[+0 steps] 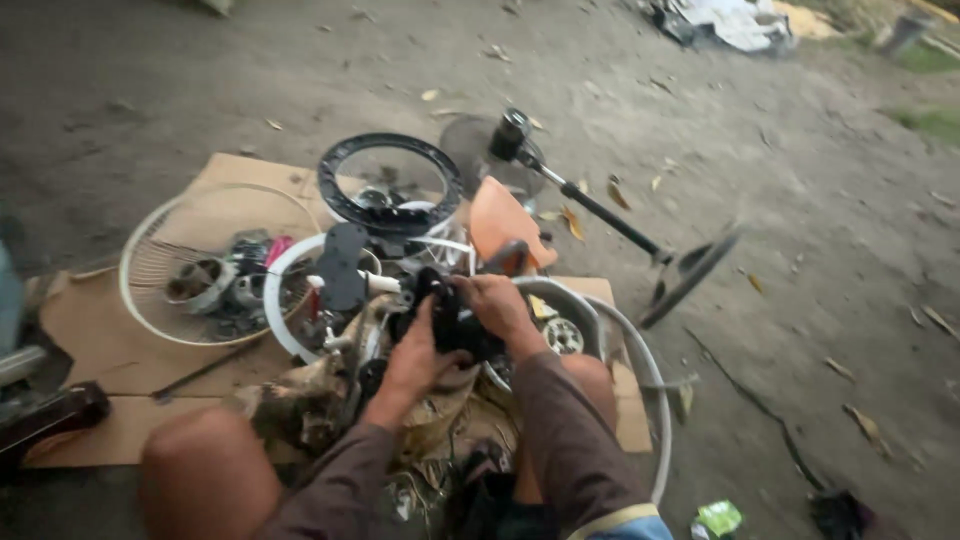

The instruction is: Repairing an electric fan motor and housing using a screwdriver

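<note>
Both my hands grip a black fan motor part (455,318) held over a heap of fan pieces. My left hand (420,355) clasps it from below and the left. My right hand (497,305) closes on it from the top right. An orange fan blade (500,222) stands just behind the part. A black paddle-shaped piece (342,265) sits to the left on a white shaft. My knees frame the bottom of the view.
A white wire fan guard (150,250) holding small motor parts lies on cardboard (90,340) at the left. A black ring (345,170) lies behind. A black fan stand with pole (610,215) lies on the dirt to the right. A white guard rim (650,375) curves past my right knee.
</note>
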